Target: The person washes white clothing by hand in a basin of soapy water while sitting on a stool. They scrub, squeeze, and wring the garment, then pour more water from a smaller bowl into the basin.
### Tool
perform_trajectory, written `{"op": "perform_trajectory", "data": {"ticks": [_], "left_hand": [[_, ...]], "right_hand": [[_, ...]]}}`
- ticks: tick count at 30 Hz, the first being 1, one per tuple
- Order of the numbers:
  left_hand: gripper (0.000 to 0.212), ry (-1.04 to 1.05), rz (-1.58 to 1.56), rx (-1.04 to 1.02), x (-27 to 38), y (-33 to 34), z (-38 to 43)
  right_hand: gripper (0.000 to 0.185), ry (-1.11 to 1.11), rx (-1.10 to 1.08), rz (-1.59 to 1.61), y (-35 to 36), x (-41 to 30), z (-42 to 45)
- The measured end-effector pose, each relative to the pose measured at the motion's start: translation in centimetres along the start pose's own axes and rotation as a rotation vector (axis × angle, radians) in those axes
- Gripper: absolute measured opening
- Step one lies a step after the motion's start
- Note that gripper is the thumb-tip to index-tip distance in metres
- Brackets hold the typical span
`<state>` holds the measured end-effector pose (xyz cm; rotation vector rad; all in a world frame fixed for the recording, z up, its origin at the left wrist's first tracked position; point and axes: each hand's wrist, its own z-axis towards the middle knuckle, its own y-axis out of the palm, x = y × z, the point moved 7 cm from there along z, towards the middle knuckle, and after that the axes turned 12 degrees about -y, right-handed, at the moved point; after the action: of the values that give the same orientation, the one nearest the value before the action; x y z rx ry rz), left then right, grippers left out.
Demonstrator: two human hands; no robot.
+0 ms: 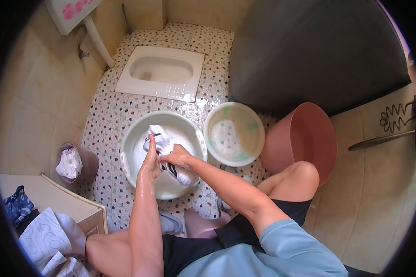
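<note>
A wet white cloth item with black stripes [177, 172] is bunched between my two hands above a pale green plastic basin [126, 134]. My left hand [152, 162] is wet and upright, with its fingers stretched along the cloth's left side; whether it grips the cloth is hard to tell. My right hand [177, 155] pinches the middle of the cloth from the right. Part of the cloth sticks up beyond the hands, and its other end hangs towards the near right of the basin. Foamy, cloudy water [185, 138] lies in the basin below.
Right of the basin stands a round tub of water [234, 163], then a tilted pink bucket [280, 145]. A squat toilet [197, 65] is set in the wet pebble-patterned floor ahead. At left are a waste bin [90, 164] and a cabinet [69, 194] with clothes [45, 232] beside it.
</note>
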<state>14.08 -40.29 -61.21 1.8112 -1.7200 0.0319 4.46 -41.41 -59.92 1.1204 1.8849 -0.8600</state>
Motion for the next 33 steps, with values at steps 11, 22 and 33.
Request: {"op": "perform_trajectory", "data": {"ticks": [11,22,33], "left_hand": [[0.093,0.365,-0.503,-0.267,-0.3,3.5,0.0],[0.046,0.554,-0.793,-0.624,5.8,0.5,-4.0],[0.024,0.152,0.507,0.74,2.8,-2.4,3.3]], "right_hand": [[0.041,0.121,-0.339,1.733,4.2,-9.4,-8.1],[0.076,0.219,-0.574,1.843,7.1,-8.3,-8.8],[0.053,0.099,-0.174,-0.45,1.8,1.1,-1.7]]}}
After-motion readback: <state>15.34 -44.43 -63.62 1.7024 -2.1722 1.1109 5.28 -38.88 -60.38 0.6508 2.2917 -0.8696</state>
